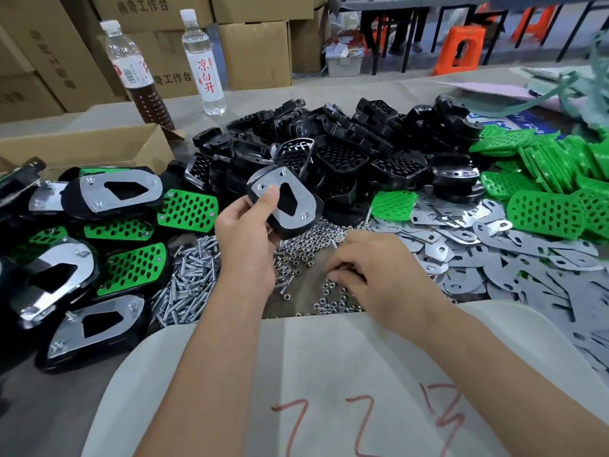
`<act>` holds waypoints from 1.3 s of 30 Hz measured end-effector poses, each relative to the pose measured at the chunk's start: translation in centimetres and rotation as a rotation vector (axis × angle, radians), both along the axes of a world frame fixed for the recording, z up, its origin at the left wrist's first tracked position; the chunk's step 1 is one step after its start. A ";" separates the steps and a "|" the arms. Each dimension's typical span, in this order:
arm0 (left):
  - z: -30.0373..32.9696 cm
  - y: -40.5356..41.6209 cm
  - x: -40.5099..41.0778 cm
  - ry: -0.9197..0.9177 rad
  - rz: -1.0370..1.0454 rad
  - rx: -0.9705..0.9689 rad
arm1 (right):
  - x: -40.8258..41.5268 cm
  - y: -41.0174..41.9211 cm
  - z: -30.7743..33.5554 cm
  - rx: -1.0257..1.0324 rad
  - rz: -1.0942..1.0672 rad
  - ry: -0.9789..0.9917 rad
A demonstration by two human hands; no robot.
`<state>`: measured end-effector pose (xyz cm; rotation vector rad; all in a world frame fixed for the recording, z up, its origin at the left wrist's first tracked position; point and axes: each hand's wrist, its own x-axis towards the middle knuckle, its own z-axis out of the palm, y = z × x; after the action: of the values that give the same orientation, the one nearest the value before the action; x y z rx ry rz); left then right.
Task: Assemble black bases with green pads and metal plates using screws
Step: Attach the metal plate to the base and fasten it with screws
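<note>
Where nuts (324, 293) lie, screws (189, 288) (leftward)

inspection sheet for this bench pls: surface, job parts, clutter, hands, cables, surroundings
Surface: table under a pale cover, mostly buried in parts.
Job's things: black bases heaped at centre; green pads piled right; metal plates spread right; screws and nuts in front; finished units stacked left.
Clutter: two bottles; open carton.
Hands: left hand holds a base with a plate on it; right hand picks at the nuts, grip hidden.
Cables: nothing seen.
Surroundings: stacked cardboard boxes; orange stool.
</note>
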<state>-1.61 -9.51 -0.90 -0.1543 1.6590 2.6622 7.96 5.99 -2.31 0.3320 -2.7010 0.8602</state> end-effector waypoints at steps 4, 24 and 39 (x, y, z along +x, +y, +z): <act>-0.2 0.4 0.4 -0.011 -0.098 -0.094 | -0.1 0.4 -0.3 -0.077 -0.098 0.040; -0.9 2.2 2.2 0.190 -0.438 -0.416 | -0.4 1.8 0.2 -0.759 -0.284 0.212; -0.8 1.7 2.0 0.178 -0.503 -0.368 | -0.5 2.4 0.3 -0.854 -0.168 0.126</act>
<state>0.35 -7.78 -1.73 0.4533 1.9090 2.0400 7.45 8.40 -1.99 -0.0357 -1.9643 1.7307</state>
